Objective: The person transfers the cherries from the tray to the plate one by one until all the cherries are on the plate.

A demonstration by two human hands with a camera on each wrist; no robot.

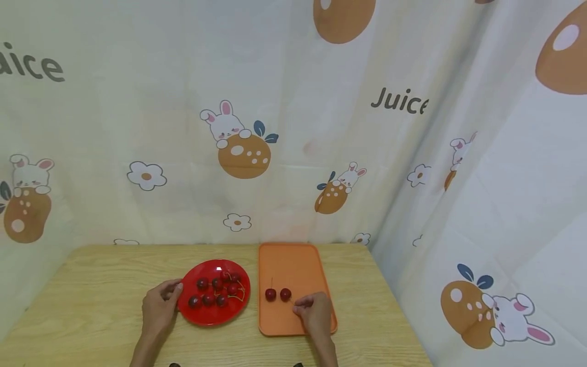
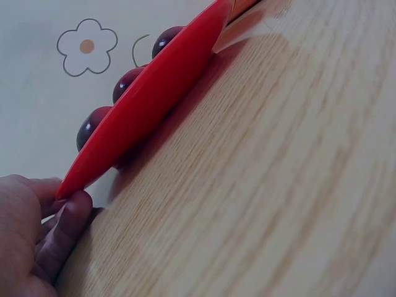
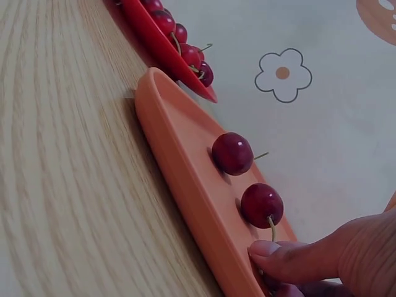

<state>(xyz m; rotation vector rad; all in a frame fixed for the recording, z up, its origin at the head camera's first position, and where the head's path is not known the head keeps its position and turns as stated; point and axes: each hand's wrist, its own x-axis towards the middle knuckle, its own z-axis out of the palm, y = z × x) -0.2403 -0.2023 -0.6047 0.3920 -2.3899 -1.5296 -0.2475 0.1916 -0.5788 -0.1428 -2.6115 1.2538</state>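
A red plate point(image 1: 212, 317) bears several dark red cherries point(image 1: 208, 299), some with green stems. My left hand point(image 1: 159, 307) grips the plate's left rim between thumb and fingers; in the left wrist view the rim point(image 2: 73, 179) sits between them. Right of the plate lies an orange tray point(image 1: 286, 262) with two cherries side by side. Over the tray's right part, my right hand point(image 1: 316, 312) pinches the stem of the nearer cherry point(image 3: 262, 205) between thumb and finger. The other cherry point(image 3: 232, 153) stands just beside it, its stem pointing away.
Both plate and tray stand on a light wood-grain table point(image 1: 110, 275), with a narrow gap between them. A pale curtain point(image 1: 174, 127) printed with rabbits, flowers and brown fruit hangs behind the table and along its right side.
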